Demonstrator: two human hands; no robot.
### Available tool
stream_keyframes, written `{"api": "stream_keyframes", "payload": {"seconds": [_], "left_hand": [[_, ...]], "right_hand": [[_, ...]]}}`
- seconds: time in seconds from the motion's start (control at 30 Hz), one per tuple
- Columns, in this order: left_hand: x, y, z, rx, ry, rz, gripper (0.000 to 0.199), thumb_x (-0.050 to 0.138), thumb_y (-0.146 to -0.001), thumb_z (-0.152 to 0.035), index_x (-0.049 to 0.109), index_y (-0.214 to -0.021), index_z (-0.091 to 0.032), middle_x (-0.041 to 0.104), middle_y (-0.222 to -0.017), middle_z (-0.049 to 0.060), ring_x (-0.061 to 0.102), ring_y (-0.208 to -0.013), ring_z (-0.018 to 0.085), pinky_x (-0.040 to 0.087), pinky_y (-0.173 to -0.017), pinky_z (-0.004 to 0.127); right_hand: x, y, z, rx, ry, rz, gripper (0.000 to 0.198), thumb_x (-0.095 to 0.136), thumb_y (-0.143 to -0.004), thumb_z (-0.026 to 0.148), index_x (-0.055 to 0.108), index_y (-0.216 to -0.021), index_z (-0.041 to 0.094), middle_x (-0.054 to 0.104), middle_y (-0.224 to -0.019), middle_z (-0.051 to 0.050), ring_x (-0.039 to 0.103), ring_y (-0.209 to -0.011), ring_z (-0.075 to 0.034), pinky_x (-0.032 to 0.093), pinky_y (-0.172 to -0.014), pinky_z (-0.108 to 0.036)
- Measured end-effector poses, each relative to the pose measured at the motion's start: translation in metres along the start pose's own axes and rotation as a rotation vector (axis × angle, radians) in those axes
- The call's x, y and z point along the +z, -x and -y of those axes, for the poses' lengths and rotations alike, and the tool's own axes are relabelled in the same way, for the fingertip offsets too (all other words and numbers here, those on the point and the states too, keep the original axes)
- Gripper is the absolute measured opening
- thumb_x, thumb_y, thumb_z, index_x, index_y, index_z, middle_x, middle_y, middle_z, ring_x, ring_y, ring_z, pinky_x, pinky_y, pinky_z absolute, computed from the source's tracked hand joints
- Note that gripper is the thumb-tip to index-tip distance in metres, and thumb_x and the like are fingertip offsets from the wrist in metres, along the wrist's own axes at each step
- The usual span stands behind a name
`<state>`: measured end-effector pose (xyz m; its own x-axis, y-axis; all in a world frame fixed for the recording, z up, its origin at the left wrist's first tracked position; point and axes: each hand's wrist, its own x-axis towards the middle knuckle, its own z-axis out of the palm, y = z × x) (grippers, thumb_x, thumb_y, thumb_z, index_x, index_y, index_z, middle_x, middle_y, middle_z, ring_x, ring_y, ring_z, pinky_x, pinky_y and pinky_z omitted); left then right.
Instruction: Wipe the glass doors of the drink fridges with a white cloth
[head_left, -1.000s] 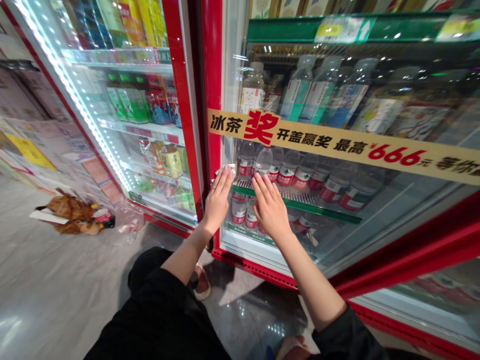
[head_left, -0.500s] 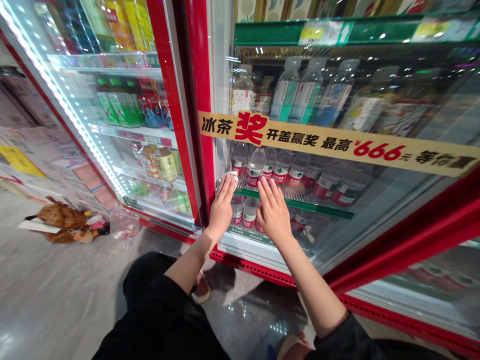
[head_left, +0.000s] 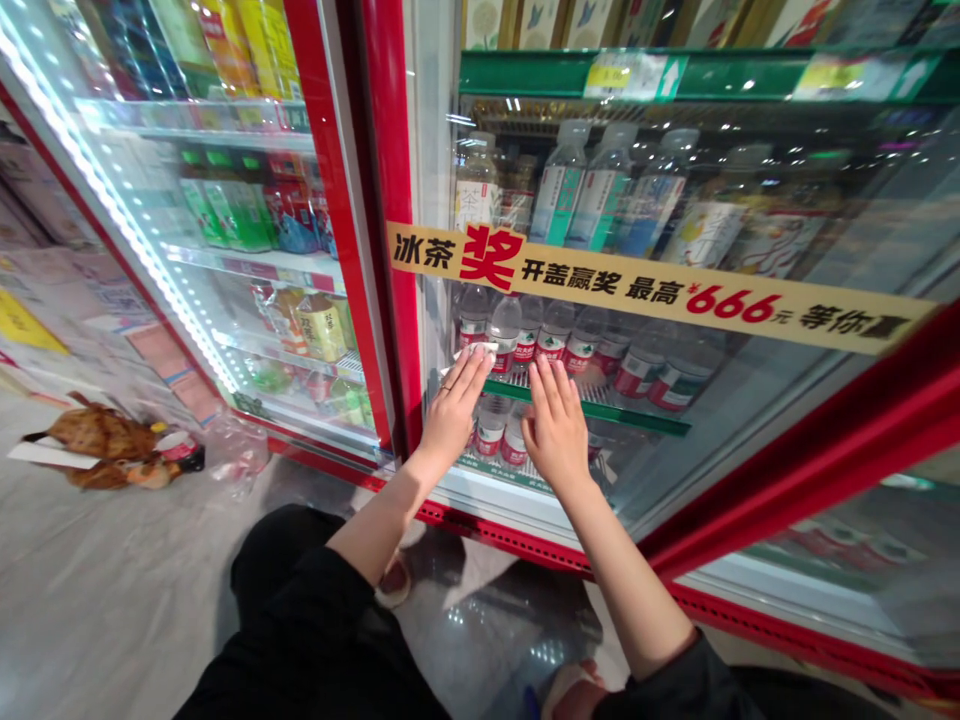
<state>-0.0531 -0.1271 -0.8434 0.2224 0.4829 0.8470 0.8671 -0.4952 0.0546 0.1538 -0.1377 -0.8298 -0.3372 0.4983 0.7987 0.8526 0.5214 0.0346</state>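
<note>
My left hand (head_left: pixel 451 408) presses a crumpled white tissue (head_left: pixel 486 349) against the fridge's glass door (head_left: pixel 652 465). Its fingers lie over the tissue, close together, and white edges show at the fingertips and beside the fingers. A ring sits on one finger. To its right, my right hand (head_left: pixel 557 425) rests with straight fingers and palm toward the same glass, holding nothing. Behind the pane stand clear water bottles (head_left: pixel 553 335) with red labels, partly hidden by both hands. Above the hands, a yellow banner strip (head_left: pixel 607 283) with black and red lettering crosses the door.
A lit second fridge (head_left: pixel 330 200) with drinks stands on the left. On the floor lie a brown bag (head_left: pixel 105 435), a dark bottle with a red label (head_left: pixel 180 450) and clear plastic wrap (head_left: pixel 238 445). A red frame (head_left: pixel 787 470) edges the door at right.
My left hand has slid with the tissue slightly right and turned a little across the glass. My right hand has shifted slightly right. The view has moved slightly too.
</note>
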Motion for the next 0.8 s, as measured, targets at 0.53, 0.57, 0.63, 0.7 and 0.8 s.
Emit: {"api": "stream_keyframes", "payload": {"seconds": [0.53, 0.57, 0.63, 0.7, 0.8], "left_hand": [[-0.002, -0.012, -0.024, 0.057, 0.026, 0.066, 0.09, 0.033, -0.104, 0.007, 0.015, -0.184, -0.028, 0.04, -0.183, 0.005, 0.028, -0.172, 0.022, 0.036, -0.143, 0.039], [-0.002, -0.011, -0.024, 0.014, 0.049, 0.042, 0.093, 0.033, -0.103, 0.008, 0.01, -0.185, -0.031, 0.036, -0.185, 0.004, 0.026, -0.173, 0.022, 0.035, -0.143, 0.04], [0.0, -0.016, -0.029, -0.083, 0.093, -0.014, 0.099, 0.032, -0.101, 0.01, 0.002, -0.185, -0.033, 0.027, -0.188, 0.004, 0.022, -0.174, 0.022, 0.033, -0.144, 0.042], [0.004, -0.026, -0.039, -0.13, 0.117, -0.042, 0.101, 0.032, -0.099, 0.011, 0.0, -0.185, -0.032, 0.021, -0.19, 0.004, 0.017, -0.175, 0.021, 0.032, -0.144, 0.043], [0.009, -0.038, -0.055, -0.058, 0.091, -0.008, 0.092, 0.032, -0.101, 0.01, 0.013, -0.185, -0.023, 0.027, -0.188, 0.006, 0.011, -0.176, 0.019, 0.03, -0.144, 0.04]], "right_hand": [[-0.004, 0.014, -0.016, 0.04, 0.045, 0.003, 0.088, 0.044, -0.103, 0.011, 0.012, -0.185, 0.022, 0.047, -0.18, -0.011, 0.044, -0.168, -0.031, 0.049, -0.133, -0.059], [-0.005, 0.016, -0.018, 0.044, 0.051, 0.008, 0.088, 0.044, -0.103, 0.011, 0.014, -0.185, 0.022, 0.047, -0.18, -0.01, 0.045, -0.168, -0.031, 0.049, -0.133, -0.058], [-0.005, 0.018, -0.019, 0.055, 0.061, 0.018, 0.087, 0.044, -0.102, 0.012, 0.018, -0.184, 0.022, 0.048, -0.18, -0.01, 0.045, -0.168, -0.031, 0.049, -0.134, -0.057], [-0.005, 0.019, -0.018, 0.064, 0.062, 0.034, 0.085, 0.044, -0.102, 0.012, 0.021, -0.184, 0.022, 0.048, -0.179, -0.01, 0.045, -0.168, -0.031, 0.049, -0.133, -0.058], [-0.007, 0.019, -0.017, 0.075, 0.057, 0.051, 0.082, 0.042, -0.103, 0.013, 0.026, -0.183, 0.023, 0.05, -0.178, -0.01, 0.047, -0.167, -0.032, 0.049, -0.132, -0.061]]}}
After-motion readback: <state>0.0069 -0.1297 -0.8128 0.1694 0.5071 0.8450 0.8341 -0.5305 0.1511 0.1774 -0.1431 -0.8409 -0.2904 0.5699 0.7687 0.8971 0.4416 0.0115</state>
